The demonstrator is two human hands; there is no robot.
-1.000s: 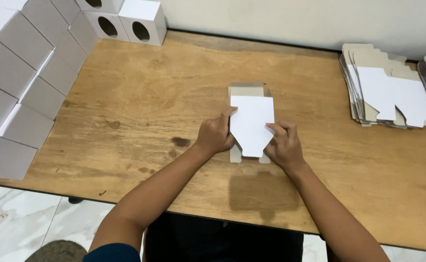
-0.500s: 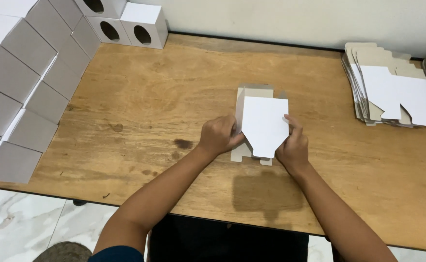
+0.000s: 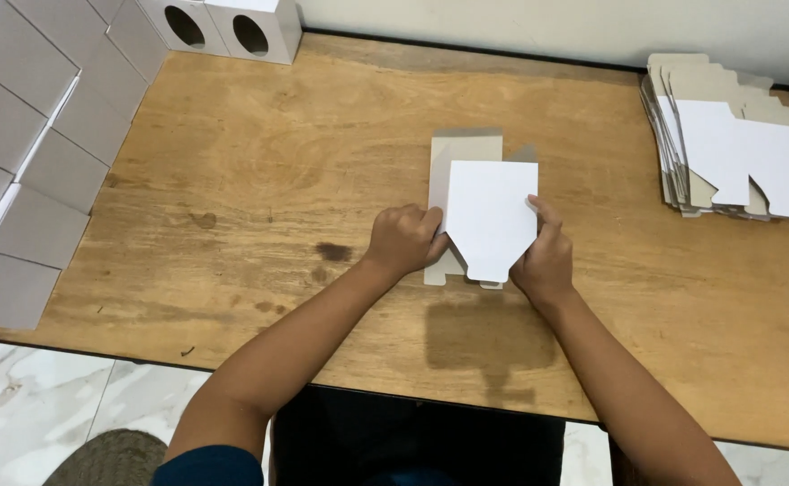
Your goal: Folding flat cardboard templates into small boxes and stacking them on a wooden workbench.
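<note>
Here, folded white boxes (image 3: 44,135) line the table's (image 3: 260,162) left edge and a stack of flat blanks (image 3: 736,153) lies far right. Mid-table, the left hand (image 3: 403,238) and right hand (image 3: 546,261) pinch a white cardboard blank (image 3: 489,216) by its sides.

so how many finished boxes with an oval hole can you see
2, side by side at the table's far left edge: one box on the left, the other box right beside it. More may sit beyond the frame's top.
</note>
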